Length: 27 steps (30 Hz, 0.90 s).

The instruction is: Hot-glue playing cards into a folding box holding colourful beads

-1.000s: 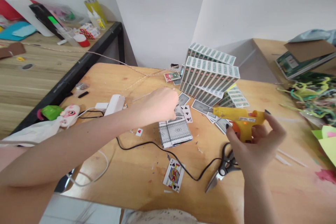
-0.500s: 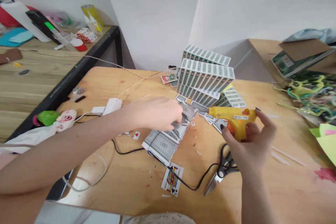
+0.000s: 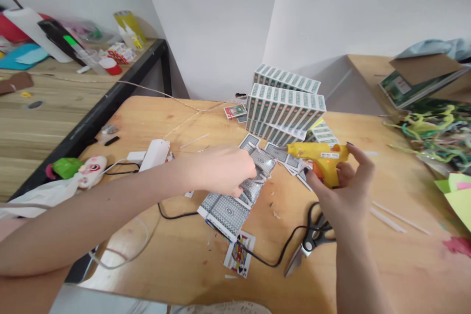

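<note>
My right hand (image 3: 346,191) grips a yellow hot glue gun (image 3: 312,152), its nozzle pointing left, near the far right edge of a long piece made of joined playing cards (image 3: 228,211). The piece shows grey patterned card backs and slants across the table. My left hand (image 3: 228,171) is closed over its middle, fingers curled down onto it; the fingertips are partly hidden. Under the glue gun's tip lie several loose face-down cards (image 3: 272,152). A face-up picture card (image 3: 240,253) lies by the piece's near end.
Rows of stacked card boxes (image 3: 283,108) stand behind. Black-handled scissors (image 3: 309,245) lie near my right forearm, with a black cord (image 3: 270,262) beside them. At left are a white power strip (image 3: 154,154) and a green toy (image 3: 66,168). A cardboard box (image 3: 427,76) sits at far right.
My right hand has shifted the glue gun a little left and up, closer to the card piece. My left hand stays on the piece. The view has shifted slightly.
</note>
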Available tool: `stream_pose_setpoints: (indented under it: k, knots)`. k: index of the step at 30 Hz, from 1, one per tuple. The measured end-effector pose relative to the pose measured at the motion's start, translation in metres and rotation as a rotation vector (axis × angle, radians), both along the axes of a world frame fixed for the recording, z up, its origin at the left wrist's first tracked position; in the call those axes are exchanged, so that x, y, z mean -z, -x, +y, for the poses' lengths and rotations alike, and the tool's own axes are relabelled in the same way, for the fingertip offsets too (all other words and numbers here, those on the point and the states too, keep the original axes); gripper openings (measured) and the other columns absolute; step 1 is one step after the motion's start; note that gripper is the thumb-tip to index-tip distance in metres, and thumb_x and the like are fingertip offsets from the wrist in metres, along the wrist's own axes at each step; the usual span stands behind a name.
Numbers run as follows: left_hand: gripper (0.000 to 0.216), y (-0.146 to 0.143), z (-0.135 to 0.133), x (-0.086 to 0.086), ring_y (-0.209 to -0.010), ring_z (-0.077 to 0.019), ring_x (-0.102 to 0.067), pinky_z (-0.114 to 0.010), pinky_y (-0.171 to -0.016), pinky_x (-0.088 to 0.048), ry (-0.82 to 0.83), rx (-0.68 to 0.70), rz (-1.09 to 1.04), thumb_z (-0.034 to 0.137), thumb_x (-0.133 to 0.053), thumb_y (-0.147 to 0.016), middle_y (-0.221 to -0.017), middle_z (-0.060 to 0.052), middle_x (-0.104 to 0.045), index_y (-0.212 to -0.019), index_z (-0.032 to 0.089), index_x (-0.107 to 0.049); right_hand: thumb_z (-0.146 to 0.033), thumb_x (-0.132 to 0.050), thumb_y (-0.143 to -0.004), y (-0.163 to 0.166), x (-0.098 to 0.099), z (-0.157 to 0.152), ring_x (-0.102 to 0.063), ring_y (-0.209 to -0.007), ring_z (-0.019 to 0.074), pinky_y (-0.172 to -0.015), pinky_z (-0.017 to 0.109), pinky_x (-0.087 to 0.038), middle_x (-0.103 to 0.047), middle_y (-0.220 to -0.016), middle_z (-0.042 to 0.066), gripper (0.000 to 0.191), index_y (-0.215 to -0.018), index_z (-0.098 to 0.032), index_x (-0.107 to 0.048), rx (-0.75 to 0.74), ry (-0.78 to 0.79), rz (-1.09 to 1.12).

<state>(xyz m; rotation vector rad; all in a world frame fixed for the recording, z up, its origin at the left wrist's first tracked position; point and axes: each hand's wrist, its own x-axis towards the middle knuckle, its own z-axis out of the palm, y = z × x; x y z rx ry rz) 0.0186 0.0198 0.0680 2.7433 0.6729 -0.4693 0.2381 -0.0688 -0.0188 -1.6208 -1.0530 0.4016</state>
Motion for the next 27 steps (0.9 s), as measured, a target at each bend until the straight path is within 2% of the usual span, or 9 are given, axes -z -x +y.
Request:
stream_pose_setpoints:
  k: [5,7,12,16,18,22,25,27]
  knots:
    - [0.013,-0.002,-0.008,-0.001,-0.063,-0.0206,-0.062,-0.03,-0.051,-0.033,-0.084,0.071,0.039,0.016,-0.056,-0.075,-0.073,-0.01,-0.069,-0.078,0.015,-0.069,-0.023,-0.077,-0.063,-0.002,0.001,0.007,-0.065,-0.066,0.0165,-0.052,0.026,-0.05,-0.064,-0.082,-0.002,0.076,-0.128,-0.027,-0.038,0.078,0.005,0.057]
    - [0.014,-0.002,-0.009,0.0,-0.065,-0.0219,-0.064,-0.03,-0.053,-0.036,-0.1,0.084,0.022,0.015,-0.055,-0.075,-0.073,-0.01,-0.069,-0.079,0.015,-0.069,-0.025,-0.075,-0.065,-0.003,0.004,0.014,-0.064,-0.063,0.0147,-0.051,0.025,-0.05,-0.064,-0.085,-0.002,0.074,-0.127,-0.028,-0.036,0.064,0.014,0.137]
    - [0.012,-0.005,-0.01,-0.004,-0.065,-0.0218,-0.065,-0.029,-0.052,-0.036,-0.1,0.083,0.063,0.016,-0.057,-0.075,-0.074,-0.009,-0.07,-0.079,0.015,-0.069,-0.029,-0.071,-0.067,0.005,0.017,0.052,-0.067,-0.065,0.017,-0.038,0.021,-0.044,-0.062,-0.102,0.005,0.07,-0.124,-0.026,-0.03,-0.154,0.082,0.378]
    - [0.013,-0.005,-0.011,-0.004,-0.063,-0.0223,-0.065,-0.029,-0.048,-0.034,-0.157,0.096,0.086,0.014,-0.056,-0.075,-0.072,-0.008,-0.07,-0.079,0.016,-0.068,-0.029,-0.066,-0.065,0.021,0.016,0.089,-0.07,-0.069,0.0192,-0.035,0.018,-0.039,-0.06,-0.107,0.005,0.066,-0.121,-0.027,-0.032,-0.39,0.249,0.551]
    - [0.014,-0.004,-0.013,0.0,-0.06,-0.0226,-0.065,-0.029,-0.046,-0.033,-0.185,0.09,0.074,0.013,-0.055,-0.075,-0.069,-0.006,-0.069,-0.079,0.016,-0.068,-0.028,-0.066,-0.065,0.028,0.012,0.101,-0.071,-0.069,0.0193,-0.034,0.018,-0.037,-0.059,-0.11,0.006,0.065,-0.121,-0.026,-0.033,-0.45,0.289,0.543]
    - [0.017,0.001,-0.019,0.008,-0.053,-0.0218,-0.063,-0.028,-0.043,-0.031,-0.243,0.063,0.038,0.009,-0.053,-0.075,-0.062,-0.005,-0.067,-0.08,0.017,-0.067,-0.031,-0.064,-0.066,0.039,0.006,0.107,-0.069,-0.068,0.0182,-0.035,0.019,-0.038,-0.057,-0.113,0.008,0.068,-0.125,-0.026,-0.03,-0.458,0.273,0.438]
    - [0.018,0.004,-0.024,0.011,-0.052,-0.021,-0.063,-0.027,-0.043,-0.034,-0.283,0.067,0.023,0.005,-0.053,-0.075,-0.059,-0.005,-0.065,-0.081,0.016,-0.066,-0.033,-0.064,-0.068,0.04,0.006,0.101,-0.066,-0.064,0.0163,-0.045,0.025,-0.045,-0.06,-0.097,0.003,0.071,-0.13,-0.028,-0.029,-0.417,0.215,0.274]
    - [0.018,0.005,-0.026,0.011,-0.052,-0.0205,-0.063,-0.026,-0.043,-0.034,-0.291,0.077,0.018,0.004,-0.054,-0.075,-0.057,-0.004,-0.064,-0.083,0.015,-0.066,-0.032,-0.066,-0.067,0.037,0.007,0.097,-0.061,-0.062,0.015,-0.054,0.03,-0.048,-0.058,-0.086,-0.001,0.069,-0.13,-0.029,-0.036,-0.355,0.188,0.093]
